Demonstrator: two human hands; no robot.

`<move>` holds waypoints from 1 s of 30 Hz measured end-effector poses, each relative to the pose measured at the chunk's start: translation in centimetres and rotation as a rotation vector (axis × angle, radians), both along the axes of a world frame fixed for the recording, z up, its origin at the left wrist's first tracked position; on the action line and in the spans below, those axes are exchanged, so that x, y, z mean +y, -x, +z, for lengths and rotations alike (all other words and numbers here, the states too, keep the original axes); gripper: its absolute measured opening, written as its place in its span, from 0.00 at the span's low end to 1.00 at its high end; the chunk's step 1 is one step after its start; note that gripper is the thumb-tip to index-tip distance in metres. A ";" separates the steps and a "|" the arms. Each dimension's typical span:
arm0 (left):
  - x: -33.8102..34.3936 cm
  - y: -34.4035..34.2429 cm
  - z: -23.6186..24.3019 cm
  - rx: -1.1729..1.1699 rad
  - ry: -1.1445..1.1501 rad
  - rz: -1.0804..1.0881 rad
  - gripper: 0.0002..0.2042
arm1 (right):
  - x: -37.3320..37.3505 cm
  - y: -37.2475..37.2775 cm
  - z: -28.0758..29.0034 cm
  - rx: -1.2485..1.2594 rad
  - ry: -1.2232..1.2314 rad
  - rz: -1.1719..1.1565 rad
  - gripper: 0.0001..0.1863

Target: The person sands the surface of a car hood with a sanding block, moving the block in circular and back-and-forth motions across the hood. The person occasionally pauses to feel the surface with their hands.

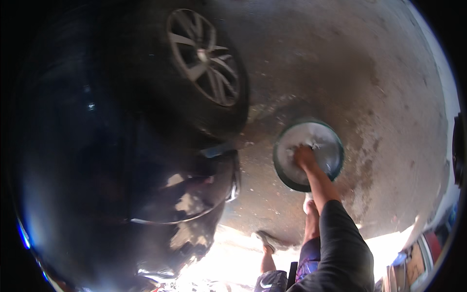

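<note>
My right hand (304, 156) reaches down into a round green bucket (278, 171) of whitish, sudsy water (318, 134). Its fingers dip into the foam, so what they hold, if anything, stays hidden. The picture is a little smeared here. My left hand does not show.
On the left stands a dark, glossy car (73, 170), its spoked wheel (203, 56) beyond the bumper. Wet patches mark the concrete floor (389, 121). Below the bucket are my feet (263, 241). Boxes and other items (413, 263) sit at the lower right, near a pale wall (447, 82).
</note>
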State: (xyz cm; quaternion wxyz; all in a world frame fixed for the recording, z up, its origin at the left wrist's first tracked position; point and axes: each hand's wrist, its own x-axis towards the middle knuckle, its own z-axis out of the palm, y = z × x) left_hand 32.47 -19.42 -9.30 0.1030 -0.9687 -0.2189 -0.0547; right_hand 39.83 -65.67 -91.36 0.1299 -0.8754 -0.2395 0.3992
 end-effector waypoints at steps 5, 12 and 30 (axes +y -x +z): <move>0.1 4.4 3.5 -0.038 0.053 0.058 0.39 | -1.1 -1.6 10.3 -0.391 -0.328 0.234 0.33; 0.2 8.3 6.5 -0.139 -0.035 0.025 0.44 | 3.7 -6.4 50.9 -0.512 -0.624 0.570 0.33; 4.9 12.4 7.5 -0.225 0.320 -0.059 0.40 | 39.7 11.8 106.4 -1.492 -0.434 1.153 0.26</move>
